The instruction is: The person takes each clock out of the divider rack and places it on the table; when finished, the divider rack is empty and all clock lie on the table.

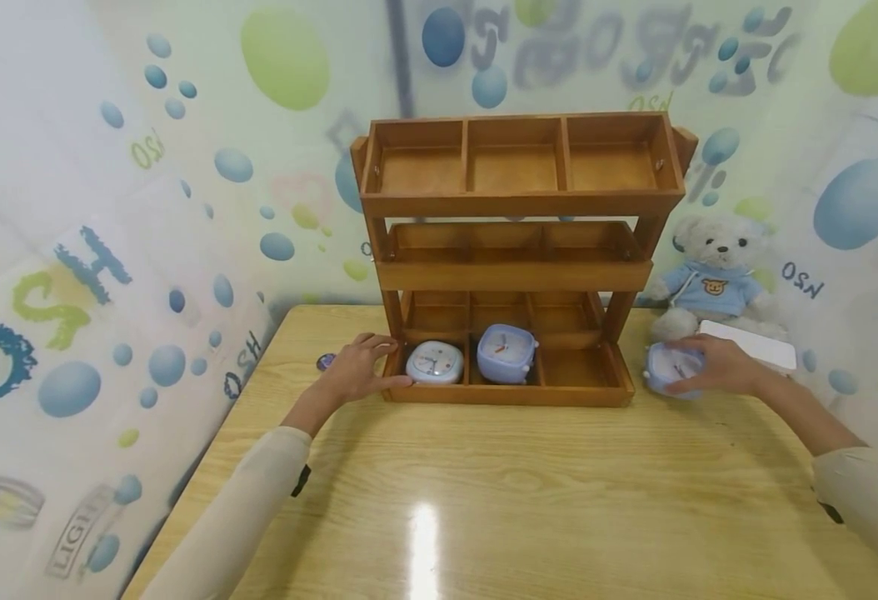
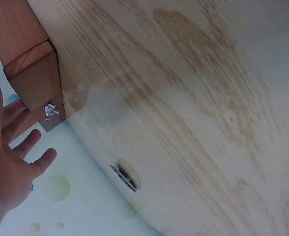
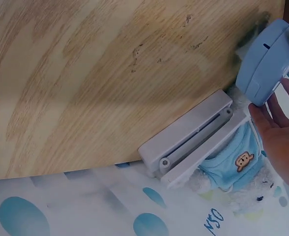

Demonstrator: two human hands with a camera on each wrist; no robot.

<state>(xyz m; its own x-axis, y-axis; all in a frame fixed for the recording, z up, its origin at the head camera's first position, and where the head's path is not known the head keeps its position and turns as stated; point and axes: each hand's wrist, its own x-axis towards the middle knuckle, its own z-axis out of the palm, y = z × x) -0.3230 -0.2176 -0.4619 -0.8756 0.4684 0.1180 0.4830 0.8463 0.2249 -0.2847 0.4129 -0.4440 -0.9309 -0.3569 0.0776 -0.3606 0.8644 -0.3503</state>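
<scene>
My right hand (image 1: 722,367) grips a light-blue alarm clock (image 1: 666,363) by its side, just right of the wooden shelf (image 1: 517,206). In the right wrist view the blue back of this clock (image 3: 266,59) shows between thumb and fingers; whether it touches the table I cannot tell. My left hand (image 1: 355,369) is spread at the shelf's lower left corner, thumb along the front and fingers at the side. The bottom tier holds a white-faced clock (image 1: 435,362) in its left compartment and a lavender-blue clock (image 1: 506,353), leaning back, in the middle one.
A teddy bear (image 1: 716,287) in a blue hoodie sits behind a white folded stand (image 1: 748,344) on the right. Left of the shelf lies a small dark round object (image 1: 326,362). Patterned cloth walls (image 1: 184,275) border the wooden table (image 1: 521,500).
</scene>
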